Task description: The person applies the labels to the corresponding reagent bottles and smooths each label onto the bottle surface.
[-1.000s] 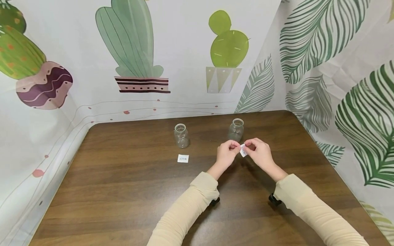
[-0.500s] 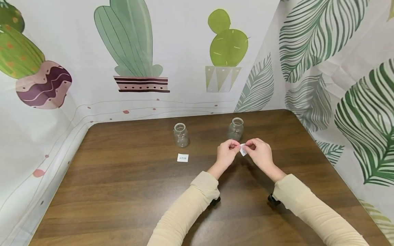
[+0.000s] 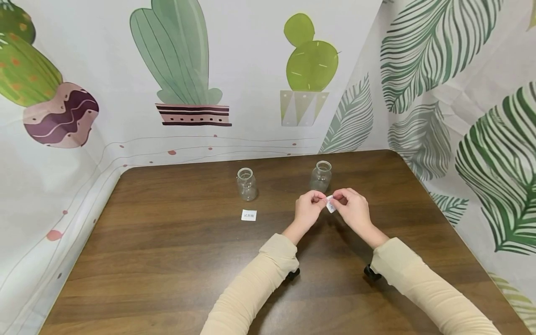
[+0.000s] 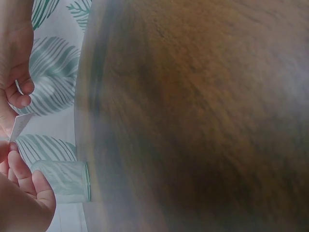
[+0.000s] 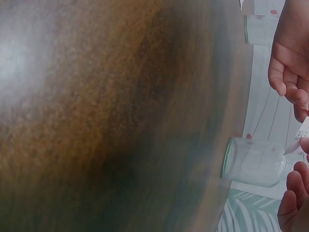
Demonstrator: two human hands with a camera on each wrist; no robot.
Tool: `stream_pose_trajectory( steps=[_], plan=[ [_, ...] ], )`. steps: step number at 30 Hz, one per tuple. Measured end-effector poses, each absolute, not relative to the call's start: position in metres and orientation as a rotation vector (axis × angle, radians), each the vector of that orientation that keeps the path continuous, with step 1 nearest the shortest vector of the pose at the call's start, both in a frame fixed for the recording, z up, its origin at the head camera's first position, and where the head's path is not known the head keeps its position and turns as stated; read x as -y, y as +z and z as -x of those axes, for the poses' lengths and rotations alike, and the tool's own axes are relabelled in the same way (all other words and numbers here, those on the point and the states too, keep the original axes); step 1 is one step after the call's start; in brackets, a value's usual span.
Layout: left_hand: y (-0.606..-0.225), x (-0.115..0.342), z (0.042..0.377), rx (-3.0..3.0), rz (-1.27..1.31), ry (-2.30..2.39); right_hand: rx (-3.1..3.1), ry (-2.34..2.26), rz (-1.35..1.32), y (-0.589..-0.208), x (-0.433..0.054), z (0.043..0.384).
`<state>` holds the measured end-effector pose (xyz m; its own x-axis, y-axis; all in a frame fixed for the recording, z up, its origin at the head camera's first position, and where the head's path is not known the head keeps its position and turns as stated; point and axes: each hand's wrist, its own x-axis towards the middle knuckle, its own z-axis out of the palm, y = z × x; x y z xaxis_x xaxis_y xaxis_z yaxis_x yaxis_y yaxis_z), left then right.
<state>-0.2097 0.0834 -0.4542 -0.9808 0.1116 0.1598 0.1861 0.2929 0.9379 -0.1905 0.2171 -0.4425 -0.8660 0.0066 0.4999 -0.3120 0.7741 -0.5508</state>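
Thumb and fingers of my left hand pinch one edge of a small white label with dark print. My right hand pinches the label's other side, so it is held between both hands, above the table. In the left wrist view the label stands tilted between the two sets of fingertips. Just behind the hands stands an upright clear glass jar without a lid, its lower part overlapped by the left fingers. Part of the label's face is covered by the fingers.
A second open glass jar stands to the left at the back of the brown wooden table. In front of it a white printed label lies flat. A patterned cloth backdrop rises behind the table.
Both hands stay in place, pinching the label. Its tilt between the fingers shifts slightly; the jars and the other label have not moved.
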Motion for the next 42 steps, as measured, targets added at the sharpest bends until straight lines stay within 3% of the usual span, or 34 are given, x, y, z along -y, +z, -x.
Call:
stream_pose_trajectory(
  steps=[42],
  plan=[
    [-0.4570,-0.0842,0.2107,2.460,0.290,-1.832,2.465,0.762,-0.293,-0.4477,-0.2163,0.1906]
  ],
)
